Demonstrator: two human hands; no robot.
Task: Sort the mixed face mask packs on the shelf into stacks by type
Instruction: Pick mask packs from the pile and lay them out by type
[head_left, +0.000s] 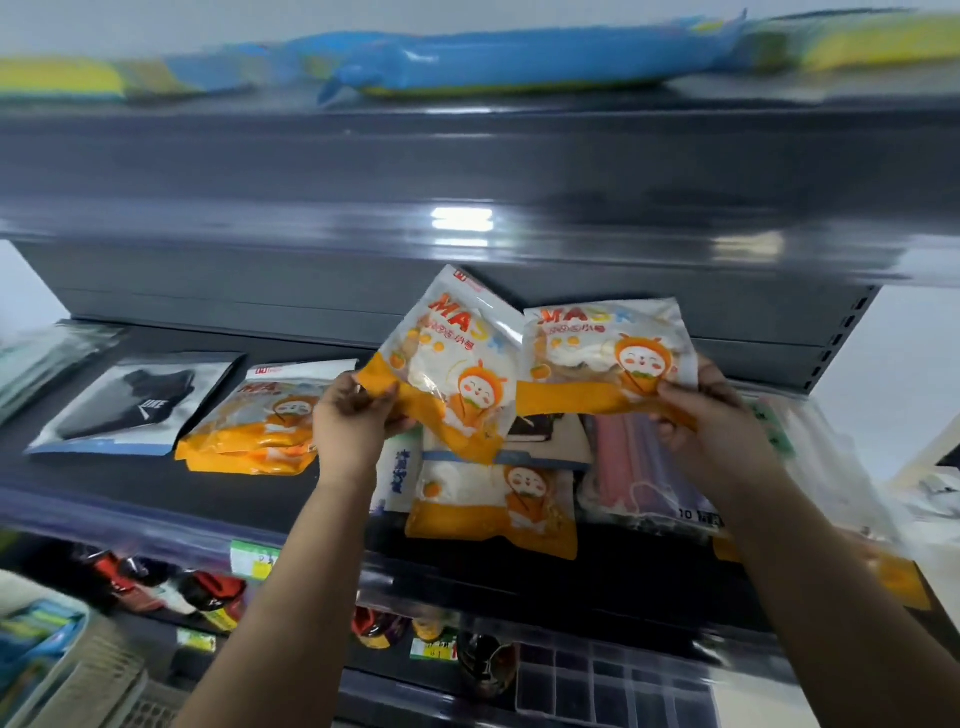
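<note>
**Mia:** Both hands are busy! Her left hand (358, 410) pinches the bottom corner of one orange mask pack (447, 369), and that pack tips over to the right. Her right hand (711, 410) grips the bottom edge of a second orange mask pack (608, 358), which sits almost straight. The two packs touch in the middle, up above the shelf (156, 488).

**Ben:** Where should they go?

**Mia:** I think on the orange stack (249, 431). It lies on the shelf just to the left of her left hand, with its long side going left to right. That hand is much nearer, so I guess its pack goes first.

**Ben:** Is anything in the way?

**Mia:** Not really. A black mask pack (135, 410) lies further left, beside the stack. Right under her hands is the mixed pile. One more orange pack (493, 509) lies at the front, a pack of pink and purple masks (644, 467) is under her right hand, and a dark pack (540, 431) peeks out between them.

**Ben:** And up top?

**Mia:** Blurry blue and yellow packs (519, 57) on the higher shelf.
</note>
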